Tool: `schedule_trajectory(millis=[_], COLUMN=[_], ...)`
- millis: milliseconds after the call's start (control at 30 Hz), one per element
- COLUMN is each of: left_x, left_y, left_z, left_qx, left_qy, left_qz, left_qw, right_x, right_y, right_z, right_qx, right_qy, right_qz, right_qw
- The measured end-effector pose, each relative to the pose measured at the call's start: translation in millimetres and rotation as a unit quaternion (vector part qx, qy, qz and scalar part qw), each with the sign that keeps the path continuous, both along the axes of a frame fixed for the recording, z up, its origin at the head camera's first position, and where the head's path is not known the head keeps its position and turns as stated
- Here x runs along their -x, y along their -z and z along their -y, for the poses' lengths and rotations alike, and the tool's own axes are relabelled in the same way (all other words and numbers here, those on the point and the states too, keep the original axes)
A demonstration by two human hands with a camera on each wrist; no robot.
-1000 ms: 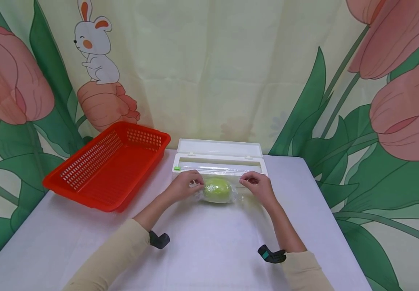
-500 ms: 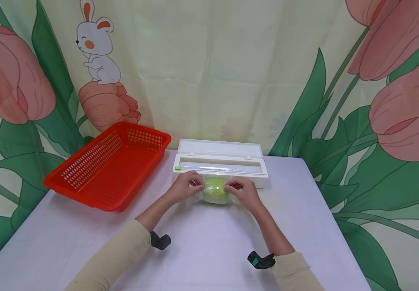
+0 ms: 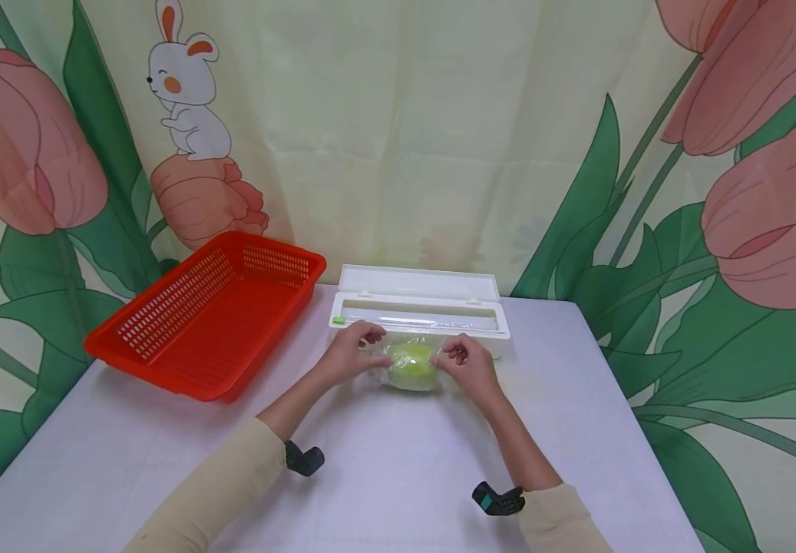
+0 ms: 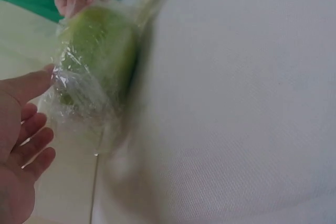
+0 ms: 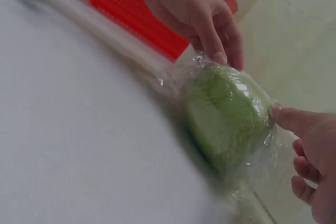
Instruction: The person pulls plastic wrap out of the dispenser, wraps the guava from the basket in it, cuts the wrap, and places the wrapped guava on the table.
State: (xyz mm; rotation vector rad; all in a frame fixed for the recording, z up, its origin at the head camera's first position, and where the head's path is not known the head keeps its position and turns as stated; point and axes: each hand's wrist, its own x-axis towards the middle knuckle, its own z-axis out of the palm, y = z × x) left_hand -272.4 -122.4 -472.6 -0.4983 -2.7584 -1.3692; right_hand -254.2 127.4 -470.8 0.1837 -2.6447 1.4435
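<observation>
A rounded green fruit (image 3: pixel 413 365), loosely wrapped in clear cling film (image 4: pixel 84 85), sits on the table between both hands. My left hand (image 3: pixel 349 355) is at its left end. In the left wrist view, the left thumb (image 4: pixel 39 83) touches the film while the other fingers stay apart from it, loosely bent. On the opposite side is my right hand (image 3: pixel 470 369). Its thumb (image 5: pixel 289 119) presses the film against the fruit, and its fingers hang loosely curled beside it. Behind the fruit stands a white cling film dispenser (image 3: pixel 420 302) with its lid raised and a film roll inside.
A red plastic basket (image 3: pixel 211 322) with slotted sides stands at the left of the table. White cloth covers the table (image 3: pixel 384 476). Behind it hangs a curtain (image 3: pixel 398 153) printed with tulips and a rabbit.
My right hand has come leftward from beside the dispenser's right end to the fruit. Both hands' fingers have since spread away from the thumbs, which stay at the film.
</observation>
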Motion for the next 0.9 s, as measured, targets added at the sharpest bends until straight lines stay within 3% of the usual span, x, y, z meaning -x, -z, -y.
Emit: schedule_trajectory(millis=[167, 333, 467, 600, 900], left_x=[-0.9, -1.0, -1.7, -3.4, -5.8], left_y=[1.2, 4.9, 6.4, 7.1, 10.2], left_z=[4.0, 7.9, 8.3, 7.6, 6.7], left_qx=[0.030, 0.041, 0.031, 0.022, 0.005], left_qy=[0.028, 0.084, 0.124, 0.139, 0.146], left_qz=[0.038, 0.048, 0.025, 0.002, -0.029], left_qw=[0.9985, 0.9945, 0.9915, 0.9900, 0.9888], right_x=[-2.2, -4.7, -5.7, -5.6, -6.2], right_y=[3.5, 6.2, 7.0, 9.0, 8.6], right_z=[-8.8, -14.3, -15.3, -14.9, -11.4], right_qx=[-0.032, -0.035, -0.037, -0.037, -0.025], right_qy=[-0.011, -0.077, -0.152, -0.201, -0.206], right_qz=[0.016, 0.047, 0.013, -0.030, -0.037], right_qw=[0.999, 0.995, 0.988, 0.979, 0.978])
